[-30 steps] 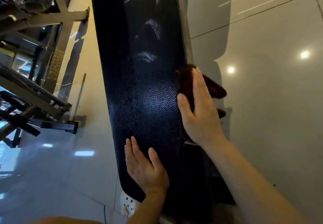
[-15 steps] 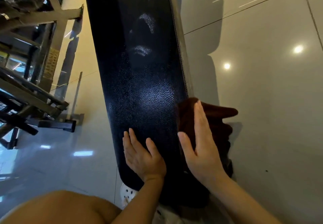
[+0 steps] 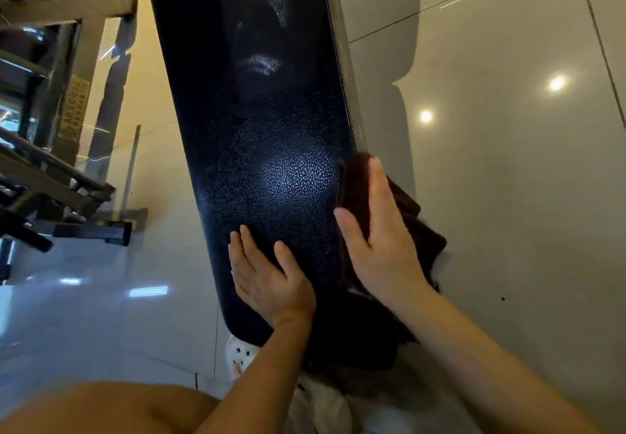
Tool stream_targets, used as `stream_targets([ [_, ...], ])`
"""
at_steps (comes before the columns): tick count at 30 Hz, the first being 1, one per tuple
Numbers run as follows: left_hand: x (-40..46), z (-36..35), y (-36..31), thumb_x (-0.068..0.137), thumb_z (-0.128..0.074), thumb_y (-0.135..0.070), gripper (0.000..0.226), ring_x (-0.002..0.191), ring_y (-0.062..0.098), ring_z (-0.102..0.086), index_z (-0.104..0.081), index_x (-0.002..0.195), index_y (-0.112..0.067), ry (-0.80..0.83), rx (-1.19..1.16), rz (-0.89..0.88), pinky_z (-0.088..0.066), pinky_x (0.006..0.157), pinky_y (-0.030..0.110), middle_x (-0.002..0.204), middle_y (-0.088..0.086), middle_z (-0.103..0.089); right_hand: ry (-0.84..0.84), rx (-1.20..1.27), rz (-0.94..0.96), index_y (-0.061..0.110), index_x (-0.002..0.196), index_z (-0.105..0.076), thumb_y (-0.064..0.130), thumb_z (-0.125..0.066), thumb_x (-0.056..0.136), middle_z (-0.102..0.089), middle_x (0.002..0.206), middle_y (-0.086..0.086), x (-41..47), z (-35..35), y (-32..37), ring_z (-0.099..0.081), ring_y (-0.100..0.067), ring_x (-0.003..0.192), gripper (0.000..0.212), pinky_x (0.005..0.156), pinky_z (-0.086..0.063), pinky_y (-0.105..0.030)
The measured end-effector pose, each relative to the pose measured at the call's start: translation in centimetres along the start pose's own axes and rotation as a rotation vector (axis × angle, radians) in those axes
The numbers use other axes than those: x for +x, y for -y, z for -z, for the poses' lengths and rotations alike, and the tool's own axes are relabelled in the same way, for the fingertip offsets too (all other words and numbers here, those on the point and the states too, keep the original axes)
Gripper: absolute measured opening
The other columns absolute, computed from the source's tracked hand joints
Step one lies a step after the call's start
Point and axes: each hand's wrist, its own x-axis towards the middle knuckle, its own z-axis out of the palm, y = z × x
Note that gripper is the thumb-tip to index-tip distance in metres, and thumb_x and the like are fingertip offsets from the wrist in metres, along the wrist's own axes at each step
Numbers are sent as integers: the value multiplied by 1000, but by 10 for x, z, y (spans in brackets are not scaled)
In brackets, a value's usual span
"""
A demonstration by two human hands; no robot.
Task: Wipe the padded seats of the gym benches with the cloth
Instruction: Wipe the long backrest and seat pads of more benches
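The right hand (image 3: 379,244) had slid the dark cloth (image 3: 411,217) back up the seat's right edge since half a second ago, fingers straight, pressing it flat. The left hand (image 3: 267,278) lay open-palmed beside it on the padded seat (image 3: 264,129), whose long axis ran away from both hands.

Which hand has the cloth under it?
The right hand. It presses the dark red cloth against the bench pad's side; the left hand lies bare on top.
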Motion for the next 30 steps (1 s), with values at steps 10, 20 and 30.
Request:
stream_targets([
  [10,1,-1,-1,89,-23,-49,72,142,32,-30,-36,148,-10,6,0,15,-23,114,55,155,13,-33,-104,-95,32,16,156,-14,39,-45,102,-20,162,-2,68,0,26,-20,-14,148,66,113,-21,-20],
  [20,0,1,0,88,-21,-52,76,143,31,-30,-35,148,-9,3,-1,11,-22,114,52,155,13,-33,-46,-24,78,25,154,-3,45,-43,98,-17,161,-2,-34,-7,-20,-14,-12,150,72,118,-12,-15],
  [30,2,0,1,89,-24,-48,73,141,32,-32,-37,147,-6,20,6,5,-23,113,46,153,16,-35,63,4,63,12,156,-1,33,-46,103,-3,164,-4,101,12,29,-5,-15,150,73,122,-11,-34],
])
